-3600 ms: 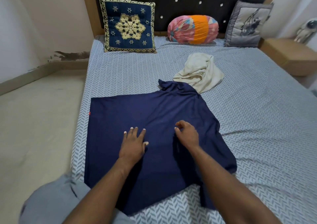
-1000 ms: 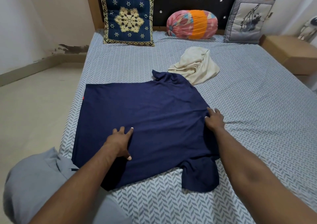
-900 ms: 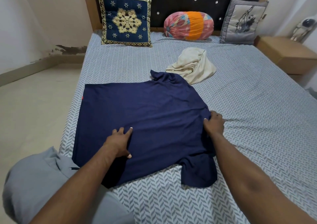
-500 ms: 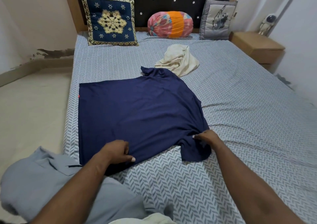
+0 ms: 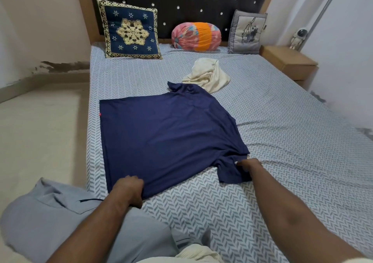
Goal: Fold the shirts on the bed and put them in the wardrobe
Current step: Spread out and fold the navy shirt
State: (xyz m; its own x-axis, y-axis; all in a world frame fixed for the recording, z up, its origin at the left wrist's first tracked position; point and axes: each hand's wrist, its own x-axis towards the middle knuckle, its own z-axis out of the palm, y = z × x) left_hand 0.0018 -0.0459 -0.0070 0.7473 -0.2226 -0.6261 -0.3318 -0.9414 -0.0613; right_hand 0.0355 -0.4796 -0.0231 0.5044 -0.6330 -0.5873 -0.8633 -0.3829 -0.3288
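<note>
A navy blue shirt (image 5: 169,135) lies spread flat on the bed (image 5: 282,141), its collar pointing towards the headboard. My left hand (image 5: 129,190) grips the shirt's near edge at the lower left, fingers curled over the cloth. My right hand (image 5: 249,165) pinches the shirt at its near right sleeve, where the cloth is bunched. A crumpled cream shirt (image 5: 209,76) lies behind the navy one, just past its collar. No wardrobe is in view.
Three cushions lean on the dark headboard: a blue and gold one (image 5: 130,29), a pink and orange bolster (image 5: 196,36), a grey one (image 5: 247,32). A wooden bedside table (image 5: 288,61) stands at the right. Bare floor (image 5: 40,131) lies left of the bed.
Both hands slid from the middle of the navy shirt to its near edge. The left hand now grips the lower left edge, the right moved down the right side to the sleeve.
</note>
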